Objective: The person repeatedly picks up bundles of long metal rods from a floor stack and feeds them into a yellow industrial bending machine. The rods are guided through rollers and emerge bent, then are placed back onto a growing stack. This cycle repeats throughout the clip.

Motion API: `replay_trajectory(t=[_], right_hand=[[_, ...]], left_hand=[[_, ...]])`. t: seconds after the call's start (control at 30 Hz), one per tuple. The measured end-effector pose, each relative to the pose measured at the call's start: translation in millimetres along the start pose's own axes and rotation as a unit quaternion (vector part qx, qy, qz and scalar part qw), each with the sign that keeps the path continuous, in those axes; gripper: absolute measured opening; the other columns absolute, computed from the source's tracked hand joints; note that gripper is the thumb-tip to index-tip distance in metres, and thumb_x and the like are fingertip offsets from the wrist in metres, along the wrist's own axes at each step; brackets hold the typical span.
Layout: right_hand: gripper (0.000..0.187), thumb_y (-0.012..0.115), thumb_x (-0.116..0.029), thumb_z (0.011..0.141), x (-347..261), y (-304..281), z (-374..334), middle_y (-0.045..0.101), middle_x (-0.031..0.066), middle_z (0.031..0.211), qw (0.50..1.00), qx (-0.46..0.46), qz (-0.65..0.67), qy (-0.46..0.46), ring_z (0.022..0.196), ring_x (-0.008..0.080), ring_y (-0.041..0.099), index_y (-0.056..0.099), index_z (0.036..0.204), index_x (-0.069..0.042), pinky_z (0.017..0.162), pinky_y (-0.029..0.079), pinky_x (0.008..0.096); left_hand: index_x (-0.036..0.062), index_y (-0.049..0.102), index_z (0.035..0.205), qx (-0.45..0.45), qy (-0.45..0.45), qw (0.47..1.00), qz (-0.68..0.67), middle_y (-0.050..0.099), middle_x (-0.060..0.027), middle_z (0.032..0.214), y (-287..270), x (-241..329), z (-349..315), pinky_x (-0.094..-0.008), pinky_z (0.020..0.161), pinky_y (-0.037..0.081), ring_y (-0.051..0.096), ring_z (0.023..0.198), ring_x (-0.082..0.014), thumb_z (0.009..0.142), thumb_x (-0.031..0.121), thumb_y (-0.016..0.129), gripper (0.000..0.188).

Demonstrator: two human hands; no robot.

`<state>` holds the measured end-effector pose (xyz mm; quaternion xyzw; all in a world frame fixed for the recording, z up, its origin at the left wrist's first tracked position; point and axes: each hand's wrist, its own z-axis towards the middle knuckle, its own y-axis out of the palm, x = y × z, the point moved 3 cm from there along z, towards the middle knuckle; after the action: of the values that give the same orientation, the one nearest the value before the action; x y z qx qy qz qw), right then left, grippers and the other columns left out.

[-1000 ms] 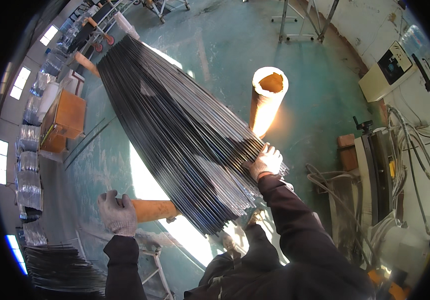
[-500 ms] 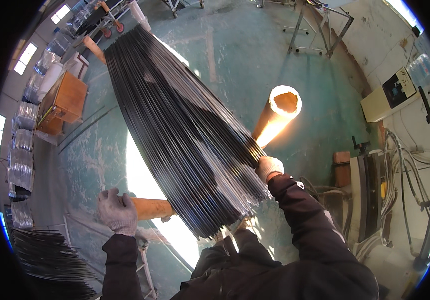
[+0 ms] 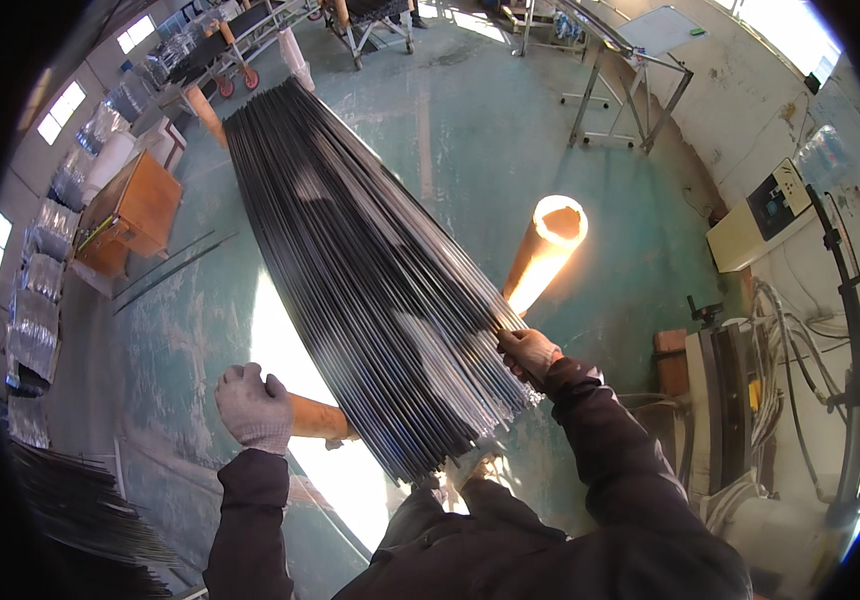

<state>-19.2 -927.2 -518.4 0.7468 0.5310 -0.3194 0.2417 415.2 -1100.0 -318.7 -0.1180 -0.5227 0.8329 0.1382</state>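
A wide bundle of long, thin black rods (image 3: 350, 250) stretches from the far left to just in front of my body, its near ends loosely uneven. My right hand (image 3: 532, 352) is closed at the bundle's right edge, close to the near ends, with its fingers curled round some of the outer rods. My left hand (image 3: 255, 408), in a pale knit glove, has its fingers bent over the outer end of a brown cardboard tube (image 3: 318, 418) left of the bundle. The glove hides that tube end. Another hollow cardboard tube (image 3: 547, 250) rises beside the bundle's right edge, brightly sunlit.
More black rods (image 3: 90, 510) lie at the lower left. A wooden cabinet (image 3: 135, 215) and wrapped silvery packs (image 3: 45, 290) line the left side. Cables and hoses (image 3: 780, 370) hang beside a machine on the right. A metal frame stand (image 3: 630, 90) is farther off.
The view has shifted, showing more of the far room. My right hand has turned over at the bundle's edge, its fingers now curled downward. My left hand stays at the tube end.
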Motion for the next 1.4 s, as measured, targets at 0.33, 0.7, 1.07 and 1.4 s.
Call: replay_trajectory(t=[0.33,0.7,1.07,1.4], right_hand=[[0.048,0.076,-0.042,0.098,71.4,121.5,-188.4,0.075,0.0352,0.107,0.928,0.12,-0.347,-0.062,0.112,0.0522,0.072,0.074,0.116,0.003,0.091,0.057,0.0568],[0.045,0.072,-0.05,0.099,254.5,167.9,-469.1,0.081,0.0253,0.101,0.825,0.294,-0.447,0.182,0.093,0.0455,0.079,0.077,0.118,-0.01,0.084,0.063,0.0533],[0.035,0.059,-0.031,0.108,540.2,186.7,-790.5,0.082,0.0158,0.104,0.68,0.504,-0.284,0.45,0.087,0.0304,0.077,0.08,0.117,-0.005,0.085,0.061,0.0438],[0.019,0.069,-0.015,0.101,689.4,188.7,-831.2,0.079,0.01,0.111,0.439,0.852,-0.188,0.213,0.112,0.0255,0.073,0.081,0.113,-0.008,0.1,0.058,0.0434]], left_hand=[[0.0098,0.074,0.109,0.003,-0.028,0.849,-0.528,0.065,-0.0082,0.097,52.1,84.5,-104.4,-0.0523,0.102,0.055,0.068,0.109,-0.0252,0.091,0.023,0.08,0.023],[0.0068,0.061,0.099,-0.49,-0.301,0.049,-0.817,0.065,-0.013,0.091,86.2,195.0,-126.7,-0.0492,0.086,0.054,0.062,0.085,-0.0303,0.107,0.022,0.066,0.018],[0.0009,0.064,0.095,-0.601,-0.101,0.229,-0.759,0.063,-0.0126,0.09,-33.0,220.2,-197.9,-0.0449,0.093,0.056,0.066,0.094,-0.0295,0.099,0.008,0.068,0.009],[0.0095,0.062,0.105,-0.609,-0.031,0.182,-0.771,0.061,-0.0018,0.096,-200.4,337.2,-328.7,-0.0434,0.105,0.053,0.058,0.09,-0.0177,0.113,0.018,0.066,0.012]])
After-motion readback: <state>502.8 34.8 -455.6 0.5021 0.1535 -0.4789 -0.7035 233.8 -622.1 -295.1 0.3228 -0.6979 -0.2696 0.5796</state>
